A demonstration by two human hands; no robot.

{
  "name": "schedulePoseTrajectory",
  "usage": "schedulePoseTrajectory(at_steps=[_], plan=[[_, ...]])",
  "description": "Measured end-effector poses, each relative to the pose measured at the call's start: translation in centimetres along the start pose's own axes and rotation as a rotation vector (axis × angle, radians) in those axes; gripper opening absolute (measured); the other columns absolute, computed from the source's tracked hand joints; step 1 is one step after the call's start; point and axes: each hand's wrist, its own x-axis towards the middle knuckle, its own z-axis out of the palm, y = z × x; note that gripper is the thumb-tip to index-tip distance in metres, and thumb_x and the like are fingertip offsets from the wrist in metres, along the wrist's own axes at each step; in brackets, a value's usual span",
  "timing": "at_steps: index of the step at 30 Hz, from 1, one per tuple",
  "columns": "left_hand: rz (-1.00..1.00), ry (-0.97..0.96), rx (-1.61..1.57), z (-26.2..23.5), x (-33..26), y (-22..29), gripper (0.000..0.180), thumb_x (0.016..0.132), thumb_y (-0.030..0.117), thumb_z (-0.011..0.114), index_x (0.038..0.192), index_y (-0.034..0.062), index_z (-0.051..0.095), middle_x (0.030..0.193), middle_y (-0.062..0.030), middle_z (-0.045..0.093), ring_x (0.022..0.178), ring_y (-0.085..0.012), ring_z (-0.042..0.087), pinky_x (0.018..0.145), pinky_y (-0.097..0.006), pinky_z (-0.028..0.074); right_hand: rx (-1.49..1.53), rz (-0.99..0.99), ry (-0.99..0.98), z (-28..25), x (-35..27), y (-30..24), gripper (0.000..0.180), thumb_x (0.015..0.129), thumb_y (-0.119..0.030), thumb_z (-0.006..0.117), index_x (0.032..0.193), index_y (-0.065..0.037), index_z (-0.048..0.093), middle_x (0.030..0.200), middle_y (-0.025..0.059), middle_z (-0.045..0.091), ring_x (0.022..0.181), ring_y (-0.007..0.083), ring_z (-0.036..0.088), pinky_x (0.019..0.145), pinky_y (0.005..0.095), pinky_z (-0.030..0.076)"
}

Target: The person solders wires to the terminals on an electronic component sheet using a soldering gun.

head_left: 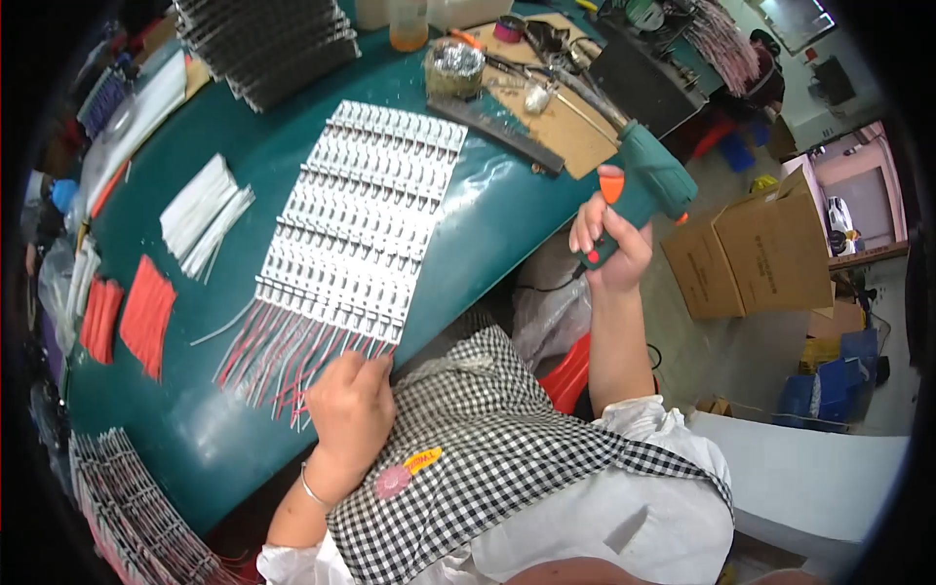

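Fingers of the right hand (616,244) were clamped round the handle of a green gun-shaped tool (655,166), which was held up past the edge of the green worktop (210,414), with an orange trigger-like part by the thumb and its thin barrel pointing away over a tan board (588,148). In the head view, the left hand (353,400) had its fingers drawn together at the near right corner of a pale panel (361,210); whether they pinched a wire could not be told. That panel lay flat on the worktop in front of the person, covered in rows of small metal parts, with red and whitish wires (278,356) fanning out from its near edge. To its left lay white strips (203,216) in a loose bundle, and nearer the left rim were two red bundles (146,317) side by side. Beyond the panel's far right corner, a dark bar (497,135) overlapped the tan board, near a round tin (454,71). Stacked grey panels (268,44) stood at the far edge.
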Motion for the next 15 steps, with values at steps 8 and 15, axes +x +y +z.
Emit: schedulePoseTrajectory(at_steps=[8, 15], plan=[[-0.134, 0.031, -0.013, -6.6, -1.1, -1.6, 0.012, 0.063, -0.003, 0.071, 0.069, 0.0046, 0.065, 0.062, -0.0086, 0.054, 0.054, -0.0268, 0.055, 0.049, -0.036, 0.042, -0.224, 0.056, 0.138, 2.5, 11.1, 3.8, 0.033, 0.081, -0.006, 0.056, 0.112, 0.003, 0.05, 0.063, 0.0065, 0.05, 0.048, 0.0157, 0.049, 0.046, 0.0302, 0.044], [-0.426, 0.036, -0.057, -12.0, -4.3, -4.6, 0.011, 0.061, -0.008, 0.071, 0.069, -0.0029, 0.065, 0.058, -0.0119, 0.053, 0.049, -0.0194, 0.052, 0.047, -0.03, 0.038, -0.197, 0.029, 0.172, 3.8, 7.9, 4.6, 0.035, 0.08, -0.007, 0.056, 0.112, 0.005, 0.052, 0.063, 0.0059, 0.052, 0.049, 0.0146, 0.051, 0.048, 0.0286, 0.044]])
